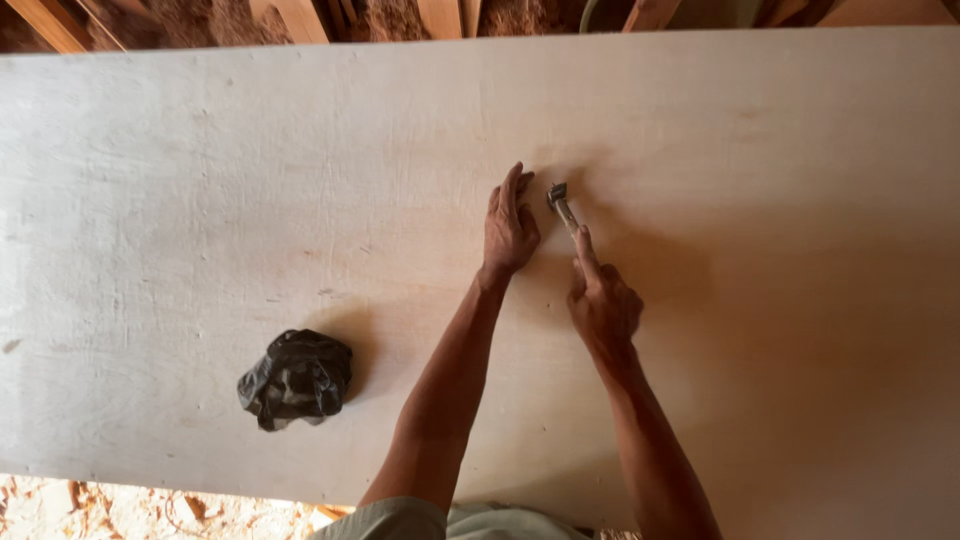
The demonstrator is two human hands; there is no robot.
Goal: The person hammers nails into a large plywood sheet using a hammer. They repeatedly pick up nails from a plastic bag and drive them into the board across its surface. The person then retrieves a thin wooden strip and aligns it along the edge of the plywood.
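A large pale plywood sheet [200,200] fills the view. My right hand [603,300] grips a small hammer [560,205] by its handle, index finger stretched along the shaft, the metal head resting low over the sheet. My left hand [508,225] lies close beside the hammer head, fingers together and pressed on the wood. If anything is pinched under its fingertips, it is too small to see.
A crumpled black plastic bag [297,378] sits on the sheet to the left of my left forearm. Wooden battens [300,15] and sawdust lie beyond the far edge. Wood shavings [120,510] cover the floor below the near edge.
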